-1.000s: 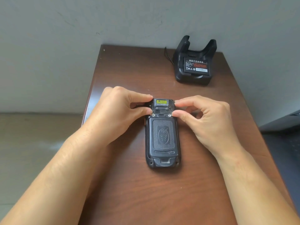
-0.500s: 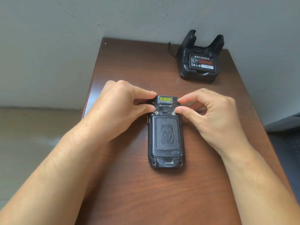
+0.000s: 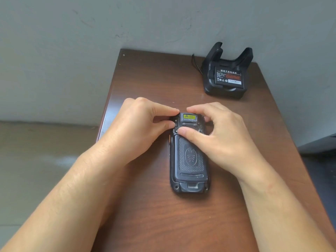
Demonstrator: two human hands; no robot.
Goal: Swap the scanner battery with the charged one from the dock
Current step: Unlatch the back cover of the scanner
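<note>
Now pinching scanner (image 3: 189,157) head from both sides, face-down mid-table (image 3: 145,84), left hand (image 3: 138,128) and right hand (image 3: 223,139) closed on it; likely rigid, light; charged battery (image 3: 229,77) in dock (image 3: 227,73) at 1 o'clock; best prying cover (image 3: 190,155) at top edge.

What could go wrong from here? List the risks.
1. The scanner lies flat, held only at its far end by the left hand and right hand; prying the back cover may make it skid on the table.
2. The dock sits near the table's right edge; a hasty reach for the charged battery could knock it off.
</note>
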